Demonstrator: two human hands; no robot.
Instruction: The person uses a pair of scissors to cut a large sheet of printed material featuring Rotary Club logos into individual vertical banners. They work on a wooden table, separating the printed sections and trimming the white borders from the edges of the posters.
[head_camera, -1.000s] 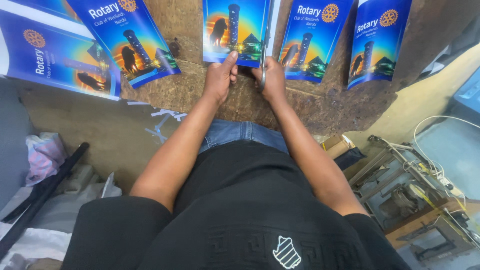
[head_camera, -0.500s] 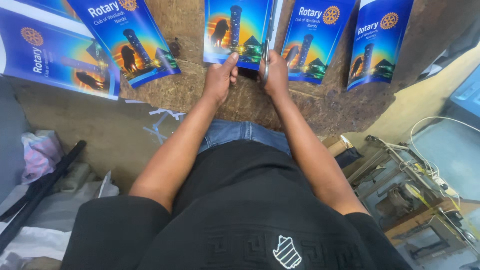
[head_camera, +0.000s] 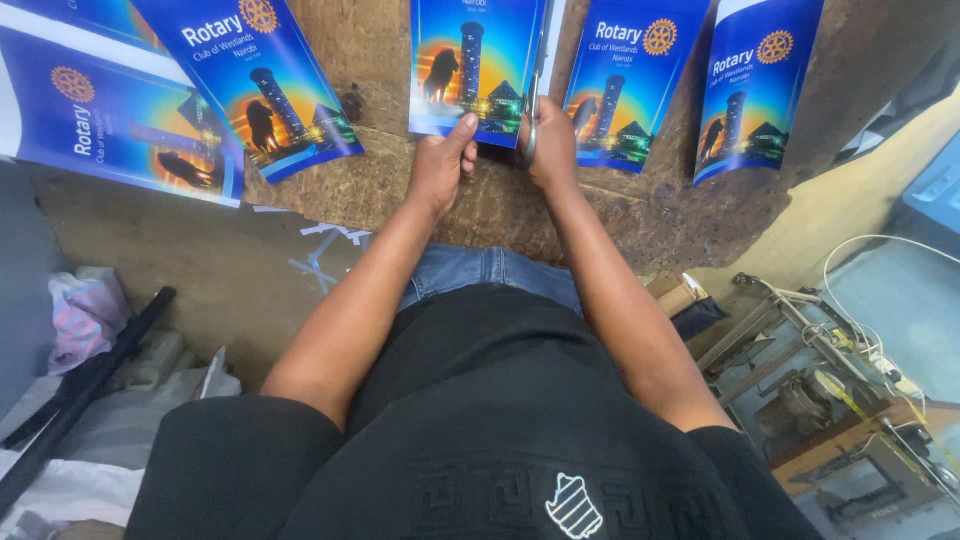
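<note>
Rough brown wooden surface (head_camera: 400, 190), worn and pitted, is carrying several glossy blue printed sheets fanned along its far side; paper offcuts (head_camera: 325, 250) are lying on the floor below, and a cluttered workbench with wires (head_camera: 850, 350) is sitting off to the right.

Change since a second ago — very little: both hands are staying at the near edge of the middle sheet (head_camera: 475, 65), the view only drifting slightly. The scissors look a touch further up the sheet's right edge, so my reading is that a trimming cut along that edge is under way, not finished.

Left hand (head_camera: 440, 165) is clenching the sheet's bottom edge, thumb on top, fingers curled under — pinning it to the surface. Right hand (head_camera: 550, 145) is gripping the scissors (head_camera: 533, 110), blades pointing away from the body. The sheet is lying flat between the two hands, its right margin directly at the blades; the neighbouring sheet (head_camera: 625, 85) is lying just beside the right hand.
</note>
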